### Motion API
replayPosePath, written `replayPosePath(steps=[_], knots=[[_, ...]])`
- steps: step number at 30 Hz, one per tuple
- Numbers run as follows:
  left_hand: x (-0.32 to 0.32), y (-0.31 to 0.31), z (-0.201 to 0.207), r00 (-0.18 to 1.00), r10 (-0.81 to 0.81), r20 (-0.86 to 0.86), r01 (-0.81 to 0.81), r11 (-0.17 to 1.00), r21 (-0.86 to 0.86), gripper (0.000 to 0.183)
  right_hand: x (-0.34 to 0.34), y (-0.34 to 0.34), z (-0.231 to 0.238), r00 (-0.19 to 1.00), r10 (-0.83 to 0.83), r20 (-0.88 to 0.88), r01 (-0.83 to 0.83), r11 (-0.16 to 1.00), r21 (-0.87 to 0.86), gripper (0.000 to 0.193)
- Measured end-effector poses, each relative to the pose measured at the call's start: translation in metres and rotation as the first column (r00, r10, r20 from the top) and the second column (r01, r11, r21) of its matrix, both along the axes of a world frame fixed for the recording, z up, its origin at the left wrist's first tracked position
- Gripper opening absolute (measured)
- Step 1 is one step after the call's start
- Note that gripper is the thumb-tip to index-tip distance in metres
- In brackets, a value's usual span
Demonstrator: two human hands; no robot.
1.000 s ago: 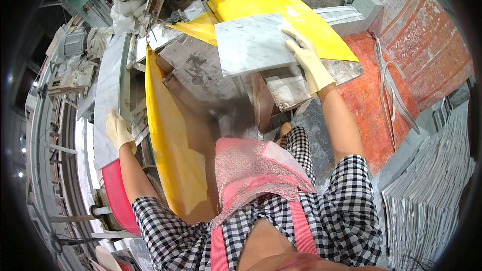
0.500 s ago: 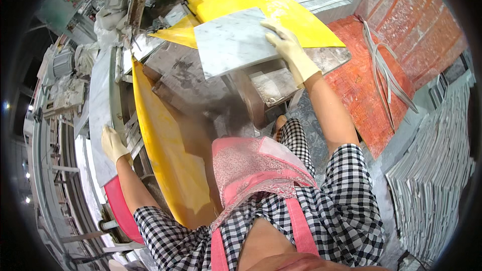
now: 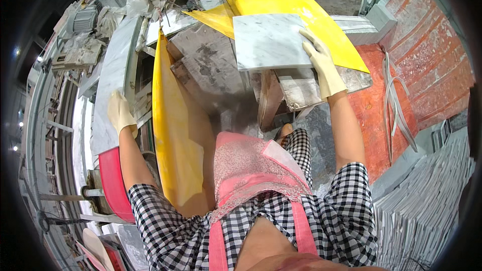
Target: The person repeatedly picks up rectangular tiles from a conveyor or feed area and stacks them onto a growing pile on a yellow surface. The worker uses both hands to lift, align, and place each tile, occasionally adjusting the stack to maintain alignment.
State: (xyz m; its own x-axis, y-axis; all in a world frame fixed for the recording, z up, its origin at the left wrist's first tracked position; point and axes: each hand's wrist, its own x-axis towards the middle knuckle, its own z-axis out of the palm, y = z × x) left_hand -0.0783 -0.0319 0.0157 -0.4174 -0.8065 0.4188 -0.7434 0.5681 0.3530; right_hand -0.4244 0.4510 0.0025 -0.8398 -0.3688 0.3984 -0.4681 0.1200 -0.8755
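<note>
My right hand (image 3: 324,65), in a cream glove, grips the right edge of a square grey-veined white marble tile (image 3: 271,40). Its fingers lie spread over the top face; the thumb cannot be made out. The tile sits above a dusty wooden block (image 3: 301,88), partly over a yellow sheet (image 3: 291,0). At the left my left hand (image 3: 120,111), gloved alike, rests on the right side of a long marble slab (image 3: 118,65). Its fingers look bunched together, and how far they wrap the slab's edge is hidden.
A yellow sheet (image 3: 168,135) hangs between my arms. The red curved guard (image 3: 115,180) is beside my left forearm. To the right are a red-orange board (image 3: 369,115), loose pale straps (image 3: 394,100) and stacked thin slabs (image 3: 427,200). A grey motor (image 3: 85,20) stands far left.
The view has turned, so the whole scene appears shifted and rotated. My right hand stays at the tile's right edge, and my left hand is still on the long slab.
</note>
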Motion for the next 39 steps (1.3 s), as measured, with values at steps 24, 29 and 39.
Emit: replayPosePath(steps=[24, 29, 39], knots=[[0.001, -0.004, -0.006, 0.999, -0.016, 0.033, 0.019, 0.996, -0.089, 0.040, -0.006, 0.003, -0.002, 1.000, 0.030, 0.003, -0.030, 0.999, 0.014, 0.041], [0.000, 0.004, 0.000, 0.998, -0.024, -0.050, 0.023, 1.000, -0.019, 0.040, -0.003, 0.002, 0.000, 0.999, 0.032, 0.030, -0.032, 0.999, 0.002, 0.041], [0.001, -0.010, -0.008, 0.999, 0.010, 0.046, -0.007, 0.998, -0.069, 0.035, -0.003, 0.000, -0.001, 0.998, 0.034, 0.049, -0.032, 0.999, -0.034, 0.039]])
